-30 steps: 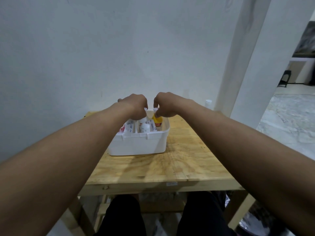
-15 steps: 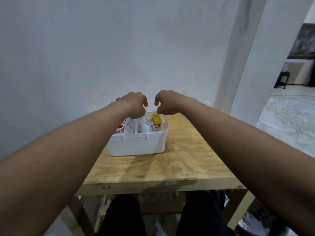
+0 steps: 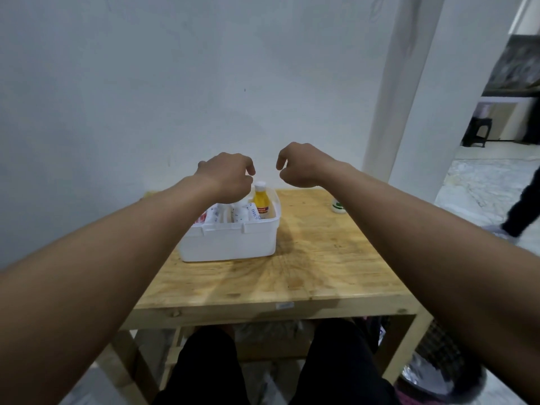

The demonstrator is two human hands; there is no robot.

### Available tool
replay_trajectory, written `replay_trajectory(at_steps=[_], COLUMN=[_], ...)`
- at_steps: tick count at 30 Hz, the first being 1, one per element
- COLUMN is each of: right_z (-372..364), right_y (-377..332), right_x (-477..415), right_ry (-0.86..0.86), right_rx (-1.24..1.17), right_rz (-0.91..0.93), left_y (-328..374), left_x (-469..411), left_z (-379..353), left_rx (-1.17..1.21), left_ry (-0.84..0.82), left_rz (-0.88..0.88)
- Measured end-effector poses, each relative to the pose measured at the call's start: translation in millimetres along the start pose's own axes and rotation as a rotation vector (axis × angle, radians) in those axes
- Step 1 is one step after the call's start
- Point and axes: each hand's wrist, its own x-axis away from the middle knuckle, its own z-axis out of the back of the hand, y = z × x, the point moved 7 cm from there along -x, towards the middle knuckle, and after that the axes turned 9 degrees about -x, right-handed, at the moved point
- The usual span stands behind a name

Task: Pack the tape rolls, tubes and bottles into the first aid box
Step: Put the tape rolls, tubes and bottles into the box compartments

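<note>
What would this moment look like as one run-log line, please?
hands: left, right empty above box | yellow bottle packed | small bottle on table

arms: both bare all the way up, no sleeves in sight | left hand point(image 3: 226, 176) & right hand point(image 3: 301, 168): no gloves, rings or watch showing | legs: dark black trousers point(image 3: 336, 366), plain, no visible markings

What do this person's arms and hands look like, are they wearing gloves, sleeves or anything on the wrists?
Nothing covers them. Both forearms are bare for their whole visible length, with no sleeve showing. The left hand and right hand have no gloves, and no watch, bracelet or ring shows on the visible sides of the wrists and fingers. The only clothing in view is dark trousers on the legs below the table.
</note>
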Motion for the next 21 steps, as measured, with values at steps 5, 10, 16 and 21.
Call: replay_trajectory(at_steps=[5, 10, 16, 21], right_z=[-16.3, -36.5, -49.7, -63.6], right_y=[-24.5, -41.7, -52.4, -47.5], right_x=[1.4, 1.9, 3.3, 3.8], right_ry=[-0.057, -0.142, -0.193, -0.273], right_rx=[-0.011, 0.060, 0.114, 0.165], right_rz=[0.150, 0.217, 0.241, 0.207], left_y=[-8.8, -23.3, -32.8, -39.1], left_x=[9.6, 14.9, 23.8, 22.8], left_z=[-7.4, -16.7, -22.3, -31.6], left_rx=[-0.034, -0.077, -0.132, -0.167], left_ry=[-0.017, -0.037, -0.055, -0.082], left_rz=[0.013, 0.063, 0.112, 0.102])
